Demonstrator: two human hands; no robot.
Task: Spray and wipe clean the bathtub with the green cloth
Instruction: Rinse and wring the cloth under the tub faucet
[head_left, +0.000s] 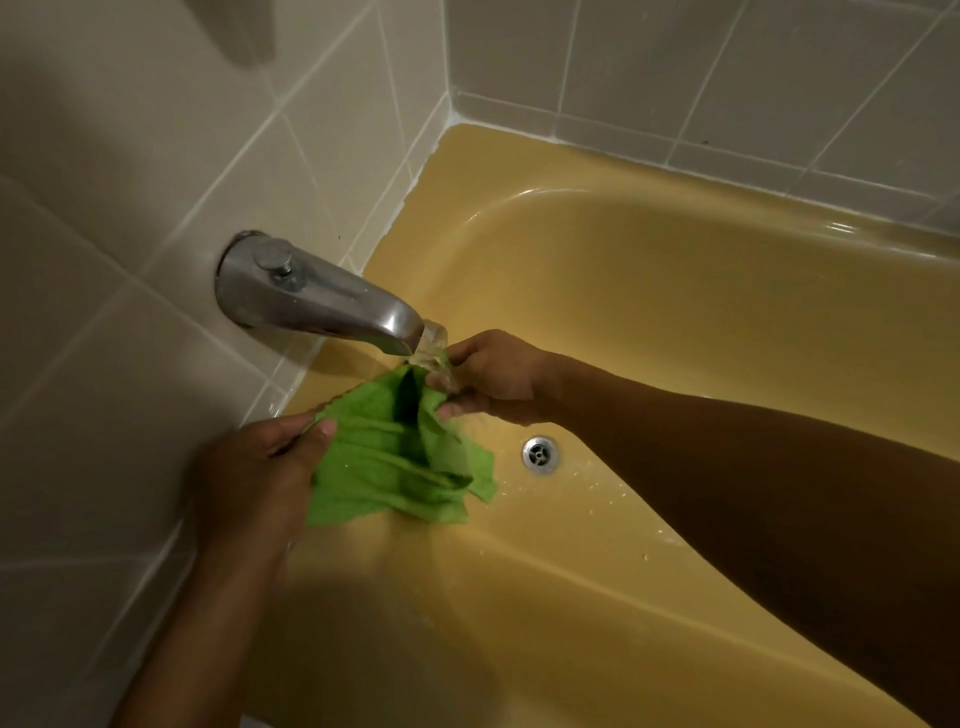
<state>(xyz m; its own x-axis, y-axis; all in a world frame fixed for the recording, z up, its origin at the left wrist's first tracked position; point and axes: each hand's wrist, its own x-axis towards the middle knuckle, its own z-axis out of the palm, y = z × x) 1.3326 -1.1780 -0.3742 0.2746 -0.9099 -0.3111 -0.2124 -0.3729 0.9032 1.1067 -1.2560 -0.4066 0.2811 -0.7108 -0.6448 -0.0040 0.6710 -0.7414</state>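
Note:
A green cloth (395, 457) hangs spread between my two hands over the yellow bathtub (649, 322). My left hand (265, 467) pinches its lower left edge. My right hand (493, 374) grips its upper corner right under the metal spout (317, 301). Water runs from the spout onto that corner of the cloth and over my right fingers. No spray bottle is in view.
The round metal drain (540, 453) lies in the tub floor just right of the cloth, with water droplets scattered around it. Beige tiled walls (156, 208) close in the tub on the left and at the back.

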